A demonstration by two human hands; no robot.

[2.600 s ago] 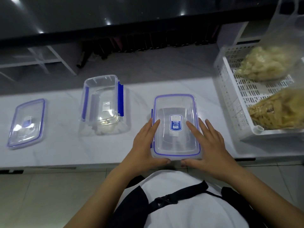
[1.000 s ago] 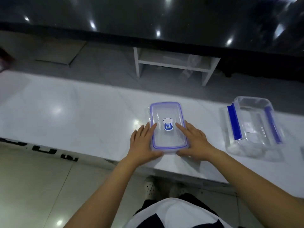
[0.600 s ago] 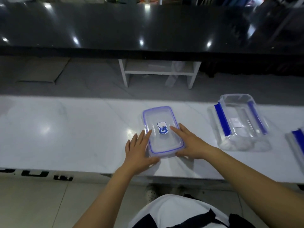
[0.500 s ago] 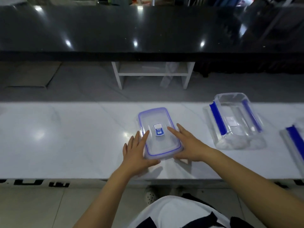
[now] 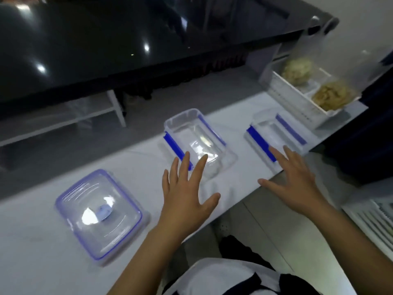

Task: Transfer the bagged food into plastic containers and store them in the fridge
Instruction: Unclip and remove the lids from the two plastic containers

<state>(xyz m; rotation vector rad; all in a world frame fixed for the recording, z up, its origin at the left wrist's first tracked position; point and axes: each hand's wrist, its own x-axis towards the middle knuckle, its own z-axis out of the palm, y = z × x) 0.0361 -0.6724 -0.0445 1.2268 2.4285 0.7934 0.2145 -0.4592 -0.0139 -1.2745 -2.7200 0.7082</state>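
Head view: left hand (image 5: 185, 201) and right hand (image 5: 297, 184) spread, nothing held, frame centre. Prep step judged: 2 open containers (image 5: 195, 141) ready. Bagged food (image 5: 327, 96), upper right, to be fetched next.

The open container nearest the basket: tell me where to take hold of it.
Take the open container across its short width, fingers on one blue-clasped long wall, thumb on the other, coming from above at its near end. It stands upright, and the right hand hovers open just short of it.
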